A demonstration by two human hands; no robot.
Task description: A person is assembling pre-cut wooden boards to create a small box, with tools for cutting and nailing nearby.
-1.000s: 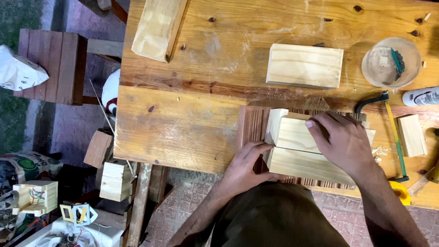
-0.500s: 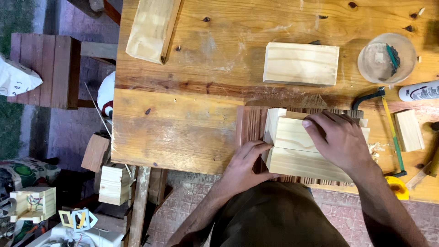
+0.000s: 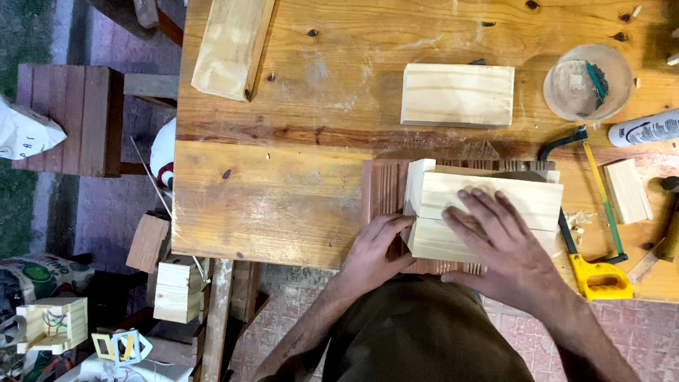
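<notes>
A pale pine box assembly point(image 3: 488, 198) made of joined boards rests on a grooved dark wooden board point(image 3: 385, 191) at the near edge of the workbench point(image 3: 269, 205). My right hand point(image 3: 502, 244) lies flat on top of the pine boards, fingers spread. My left hand point(image 3: 375, 247) presses against the left end of the assembly, beside the upright end piece point(image 3: 417, 180). Neither hand grips anything; both push on the wood.
A loose pine board point(image 3: 457, 95) lies farther back. A long plank point(image 3: 230, 46) sits at the back left. A clear bowl point(image 3: 587, 81), a white tube point(image 3: 643, 129), a yellow-handled hacksaw point(image 3: 590, 212) and a small block point(image 3: 628, 191) lie to the right. Small wooden boxes point(image 3: 177, 290) stand below the bench.
My right hand has slid from the top left of the assembly toward the near middle and flattened out. The left hand stays at the left end.
</notes>
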